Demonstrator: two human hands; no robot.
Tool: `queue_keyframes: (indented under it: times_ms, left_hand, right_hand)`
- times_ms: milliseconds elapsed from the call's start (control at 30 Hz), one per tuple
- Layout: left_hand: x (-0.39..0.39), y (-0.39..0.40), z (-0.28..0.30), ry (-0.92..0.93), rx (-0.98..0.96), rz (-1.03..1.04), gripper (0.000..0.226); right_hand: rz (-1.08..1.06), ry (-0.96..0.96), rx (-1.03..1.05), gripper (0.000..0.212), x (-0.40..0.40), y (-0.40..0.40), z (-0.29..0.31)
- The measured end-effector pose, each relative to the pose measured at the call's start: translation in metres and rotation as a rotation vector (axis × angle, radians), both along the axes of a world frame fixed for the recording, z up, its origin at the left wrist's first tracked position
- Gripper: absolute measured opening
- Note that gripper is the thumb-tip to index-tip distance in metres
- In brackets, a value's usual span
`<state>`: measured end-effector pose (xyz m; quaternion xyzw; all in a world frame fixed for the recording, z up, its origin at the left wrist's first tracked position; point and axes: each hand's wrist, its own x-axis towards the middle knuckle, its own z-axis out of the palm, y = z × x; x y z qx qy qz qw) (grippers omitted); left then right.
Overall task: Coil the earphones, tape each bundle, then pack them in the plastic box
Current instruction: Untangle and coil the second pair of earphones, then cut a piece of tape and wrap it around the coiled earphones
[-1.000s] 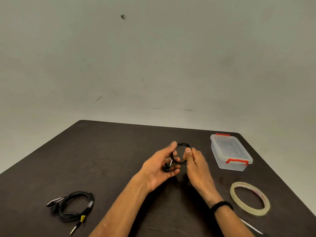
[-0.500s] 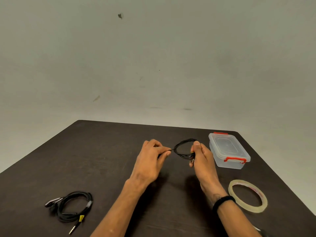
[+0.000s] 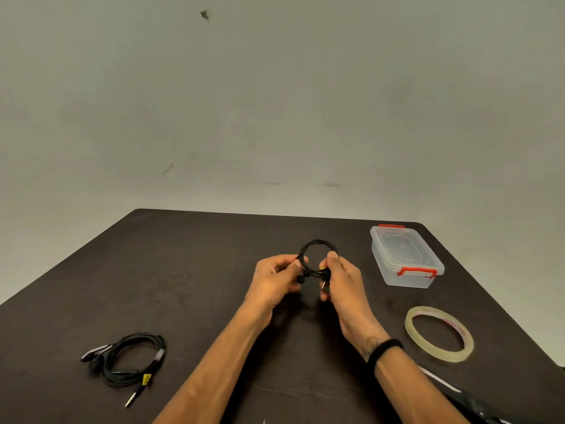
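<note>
A coil of black earphones [image 3: 318, 244] is held upright above the middle of the dark table [image 3: 189, 270]. My left hand [image 3: 275, 278] pinches its left side and my right hand [image 3: 342, 280] pinches its right side, with the plug and an earbud hanging below. A second black earphone bundle [image 3: 128, 361] lies on the table at the near left, apart from both hands. The clear plastic box [image 3: 403, 258] with red clips stands lidded at the far right. A roll of clear tape [image 3: 438, 333] lies flat in front of it.
A white strip [image 3: 440, 379] and a dark object [image 3: 477, 405] lie at the near right corner. The table's right edge runs close behind the box and tape. A plain wall rises behind the table.
Both hands have shifted grip on the coil: the left moved in to pinch its left side, and the loop now stands upright between the hands with the earbud and plug hanging down.
</note>
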<state>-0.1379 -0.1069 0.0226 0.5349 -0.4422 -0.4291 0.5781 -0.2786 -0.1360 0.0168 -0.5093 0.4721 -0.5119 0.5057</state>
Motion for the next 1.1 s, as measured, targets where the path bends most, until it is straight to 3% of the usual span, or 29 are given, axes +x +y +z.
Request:
queue_keyframes:
  times_ms: [133, 233, 367, 500, 600, 867, 1000, 1100]
  left_hand:
    - [0.014, 0.009, 0.014, -0.119, 0.031, 0.05, 0.023]
    - [0.037, 0.029, 0.027, -0.149, 0.079, -0.048, 0.025]
    - [0.079, 0.055, 0.041, -0.572, 0.095, -0.254, 0.018]
    - [0.103, 0.069, 0.04, -0.97, 0.169, -0.429, 0.018]
    - [0.096, 0.073, 0.032, -1.153, 0.15, -0.37, 0.024]
    - [0.075, 0.085, 0.054, -1.278, 0.2, -0.379, 0.055]
    - [0.044, 0.097, 0.063, -1.221, 0.014, -0.271, 0.054]
    - [0.002, 0.102, 0.058, -1.101, -0.137, -0.18, 0.037]
  right_hand:
    - [0.035, 0.09, -0.005, 0.041, 0.002, 0.008, 0.003]
    - [0.127, 0.211, 0.029, 0.055, 0.005, 0.029, 0.009]
    - [0.15, 0.511, 0.047, 0.089, 0.003, 0.066, 0.011]
    - [0.106, 0.667, 0.003, 0.088, -0.006, 0.084, 0.018]
    - [0.137, 0.697, 0.004, 0.084, -0.015, 0.096, 0.026]
    - [0.066, 0.818, -0.129, 0.066, -0.099, 0.122, 0.046]
    - [-0.071, 0.933, -0.193, 0.054, -0.162, 0.13, 0.057]
    - [-0.052, 1.127, -0.17, 0.035, -0.205, 0.136, 0.063]
